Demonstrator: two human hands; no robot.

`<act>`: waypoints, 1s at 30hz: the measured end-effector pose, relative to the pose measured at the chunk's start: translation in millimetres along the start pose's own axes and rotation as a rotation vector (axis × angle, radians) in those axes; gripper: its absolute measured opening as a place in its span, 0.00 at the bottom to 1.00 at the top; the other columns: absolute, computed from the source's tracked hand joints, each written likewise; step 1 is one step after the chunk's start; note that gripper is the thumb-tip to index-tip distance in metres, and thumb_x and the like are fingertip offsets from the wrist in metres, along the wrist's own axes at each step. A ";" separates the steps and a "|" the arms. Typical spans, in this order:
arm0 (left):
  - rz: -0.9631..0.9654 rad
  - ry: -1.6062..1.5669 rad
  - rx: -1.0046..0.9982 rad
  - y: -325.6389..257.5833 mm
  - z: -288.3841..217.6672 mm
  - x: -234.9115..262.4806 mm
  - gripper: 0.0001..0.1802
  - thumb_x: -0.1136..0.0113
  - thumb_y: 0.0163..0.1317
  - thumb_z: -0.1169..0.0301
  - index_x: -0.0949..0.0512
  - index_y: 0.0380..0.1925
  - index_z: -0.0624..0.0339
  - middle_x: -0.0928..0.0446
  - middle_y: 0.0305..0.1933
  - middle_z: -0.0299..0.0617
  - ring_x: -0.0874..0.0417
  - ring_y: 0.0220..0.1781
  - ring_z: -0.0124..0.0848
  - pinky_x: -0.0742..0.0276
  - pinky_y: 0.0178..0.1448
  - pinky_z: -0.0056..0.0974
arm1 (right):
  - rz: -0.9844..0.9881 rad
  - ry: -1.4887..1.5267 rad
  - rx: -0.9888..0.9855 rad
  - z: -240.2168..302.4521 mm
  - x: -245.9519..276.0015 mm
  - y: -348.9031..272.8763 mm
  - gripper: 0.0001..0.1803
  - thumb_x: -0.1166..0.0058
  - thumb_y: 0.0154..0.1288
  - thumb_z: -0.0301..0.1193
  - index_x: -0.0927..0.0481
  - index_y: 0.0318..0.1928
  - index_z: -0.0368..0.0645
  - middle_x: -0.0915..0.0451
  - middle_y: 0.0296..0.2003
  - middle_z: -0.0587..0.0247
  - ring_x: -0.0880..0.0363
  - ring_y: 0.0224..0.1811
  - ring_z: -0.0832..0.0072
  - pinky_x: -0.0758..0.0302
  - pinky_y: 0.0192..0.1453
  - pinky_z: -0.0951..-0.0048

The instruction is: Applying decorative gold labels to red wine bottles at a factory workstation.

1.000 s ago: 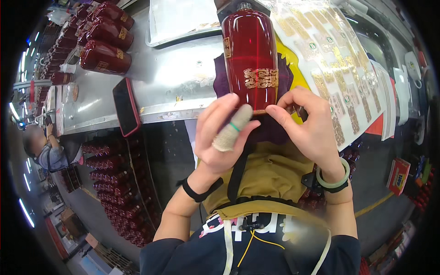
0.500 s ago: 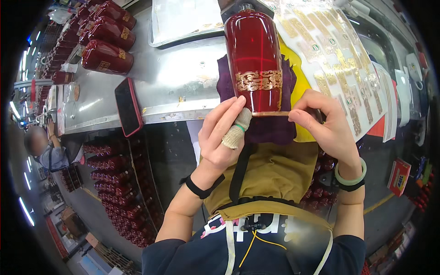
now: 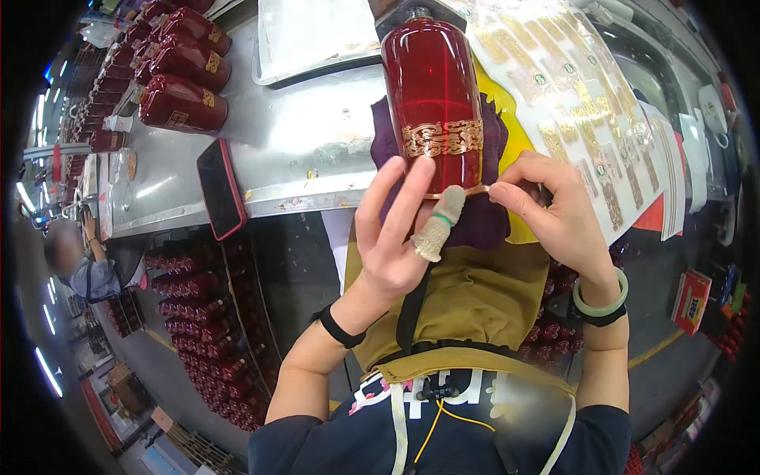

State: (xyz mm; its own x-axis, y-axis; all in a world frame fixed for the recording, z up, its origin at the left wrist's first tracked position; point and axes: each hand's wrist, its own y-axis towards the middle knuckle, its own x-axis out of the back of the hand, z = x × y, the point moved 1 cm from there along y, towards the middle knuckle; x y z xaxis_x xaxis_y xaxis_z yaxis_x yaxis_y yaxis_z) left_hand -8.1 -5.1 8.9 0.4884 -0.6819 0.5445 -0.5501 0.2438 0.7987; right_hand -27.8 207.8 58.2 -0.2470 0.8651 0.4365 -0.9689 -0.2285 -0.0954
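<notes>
A dark red glass bottle (image 3: 431, 75) lies on a purple cloth (image 3: 480, 226), its neck pointing away from me and its base toward me. An ornate gold band (image 3: 443, 139) decorates its lower body. Along the base edge runs a thin gold strip (image 3: 476, 191). My right hand (image 3: 564, 214) pinches the strip's right end between thumb and fingers. With fingers spread, my left hand (image 3: 393, 252) reaches over the base's left side. Its finger in a knitted finger cover (image 3: 440, 227) presses on the strip, while two other fingertips rest at the bottle's lower left.
Sheets of gold stickers (image 3: 582, 119) lie at the right beside a yellow cloth (image 3: 518, 150). A phone (image 3: 222, 190) lies at the metal table's front edge. More red bottles (image 3: 182, 103) and a tray (image 3: 317, 77) are farther off. Another person (image 3: 93, 273) is at far left.
My left hand has moved right along the base; its covered finger now lies on the strip near the middle. My right hand still pinches the end, slightly farther left.
</notes>
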 end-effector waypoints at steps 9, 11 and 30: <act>-0.066 -0.196 0.170 -8.8 16.0 0.1 0.11 0.25 0.53 0.85 0.15 0.37 0.71 0.13 0.52 0.51 0.12 0.56 0.49 0.11 0.53 0.44 | 0.013 0.013 -0.016 4.6 0.2 -1.1 0.10 0.34 0.68 0.30 0.16 0.35 0.34 0.19 0.27 0.59 0.24 0.29 0.73 0.30 0.37 0.70; -0.048 -0.164 0.108 -8.8 17.3 0.9 0.14 0.25 0.52 0.85 0.14 0.40 0.69 0.14 0.52 0.52 0.12 0.55 0.50 0.11 0.54 0.43 | -0.015 0.031 0.004 0.8 -1.1 -1.8 0.11 0.34 0.67 0.31 0.16 0.35 0.34 0.19 0.27 0.60 0.25 0.29 0.73 0.31 0.36 0.70; -0.013 -0.166 0.203 -6.8 9.7 4.4 0.19 0.23 0.49 0.88 0.13 0.45 0.72 0.14 0.54 0.56 0.12 0.55 0.50 0.12 0.58 0.45 | -0.039 -0.002 0.180 21.8 5.3 -13.1 0.07 0.32 0.64 0.25 0.15 0.33 0.34 0.20 0.26 0.60 0.25 0.29 0.73 0.32 0.35 0.70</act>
State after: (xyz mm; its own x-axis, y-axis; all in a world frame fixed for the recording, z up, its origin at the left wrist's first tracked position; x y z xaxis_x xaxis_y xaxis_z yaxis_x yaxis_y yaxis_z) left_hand -8.8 -16.5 3.4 0.3871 -0.7922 0.4718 -0.6777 0.1025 0.7281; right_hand -16.0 205.7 81.3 -0.2093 0.8739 0.4388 -0.9588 -0.2715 0.0834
